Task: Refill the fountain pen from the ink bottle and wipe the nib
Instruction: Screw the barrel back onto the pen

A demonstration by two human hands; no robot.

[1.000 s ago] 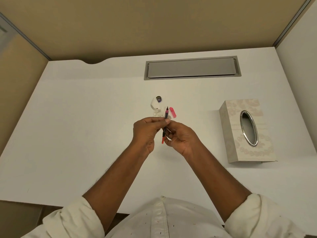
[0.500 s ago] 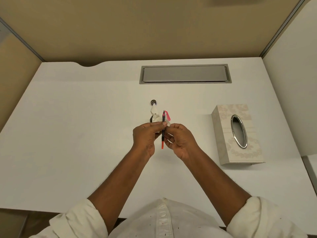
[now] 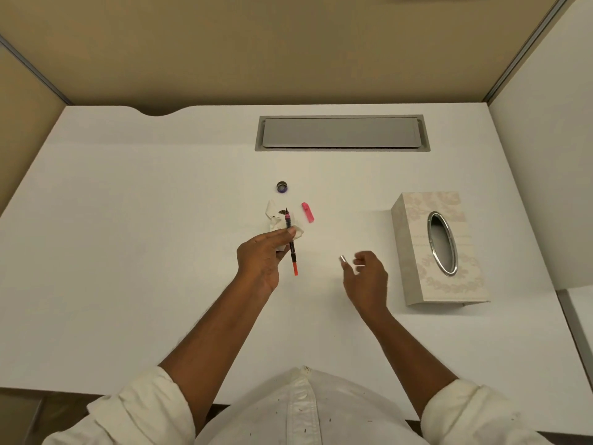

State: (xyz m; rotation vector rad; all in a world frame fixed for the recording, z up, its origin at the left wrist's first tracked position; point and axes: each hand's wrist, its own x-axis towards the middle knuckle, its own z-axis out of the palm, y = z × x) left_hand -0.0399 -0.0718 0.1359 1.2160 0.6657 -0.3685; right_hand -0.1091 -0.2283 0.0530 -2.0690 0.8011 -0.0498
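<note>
My left hand [image 3: 263, 256] pinches the fountain pen [image 3: 291, 244] at mid-barrel together with a crumpled white tissue [image 3: 273, 220] that carries a dark ink stain. The pen's dark nib points away from me and lies against the tissue; its orange-red tail points toward me. My right hand [image 3: 366, 275] hovers to the right of the pen, apart from it, with fingers loosely curled and nothing in it. The small open ink bottle [image 3: 281, 187] stands on the desk just beyond the tissue. A pink pen cap [image 3: 307, 212] lies to the right of the nib.
A patterned tissue box [image 3: 417, 252] with an oval metal-rimmed opening stands on the white desk [image 3: 144, 236] right of my right hand. A grey cable tray lid [image 3: 341, 133] is set into the desk at the back. Partition walls enclose the desk.
My right hand has let go of the pen and moved off to the right. My left hand keeps the pen and tissue. The camera view tilted slightly.
</note>
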